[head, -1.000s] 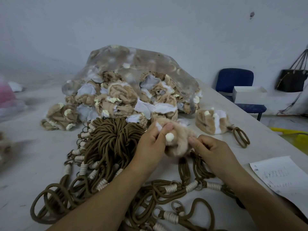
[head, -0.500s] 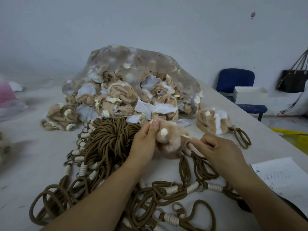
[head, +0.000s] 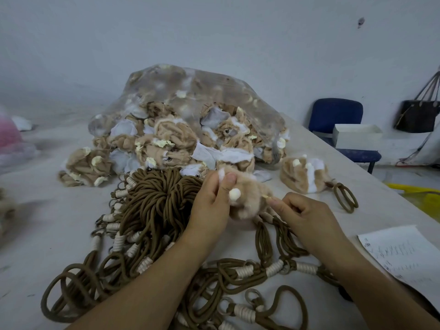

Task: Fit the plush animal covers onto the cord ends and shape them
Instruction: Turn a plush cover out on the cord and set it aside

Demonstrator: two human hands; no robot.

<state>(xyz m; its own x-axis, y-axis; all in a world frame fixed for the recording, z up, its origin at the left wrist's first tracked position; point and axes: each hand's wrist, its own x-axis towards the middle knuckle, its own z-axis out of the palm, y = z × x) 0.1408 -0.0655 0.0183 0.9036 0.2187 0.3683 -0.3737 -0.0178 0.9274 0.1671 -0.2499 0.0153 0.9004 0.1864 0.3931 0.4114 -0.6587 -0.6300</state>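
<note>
My left hand (head: 212, 206) grips a tan plush animal cover (head: 247, 198) with a cream ear, holding it just above the table. My right hand (head: 297, 213) pinches a thin pale stick (head: 267, 197) whose tip goes into the cover's right side. A brown cord (head: 264, 236) with a cream wrapped end hangs below the cover. A big bundle of brown cords (head: 157, 206) lies left of my hands, with more loops (head: 238, 277) in front. One fitted plush cover (head: 302, 175) with a cord loop sits to the right.
A clear plastic bag (head: 195, 96) spills several tan and white plush covers (head: 166, 144) behind the cords. A written paper sheet (head: 402, 253) lies at the right table edge. A blue chair (head: 338, 120) with a white box and a dark handbag (head: 416, 115) stand beyond the table.
My left hand turned the plush cover and lifted it slightly. My right hand shifted from touching the cover's side to pinching the thin stick poked into it.
</note>
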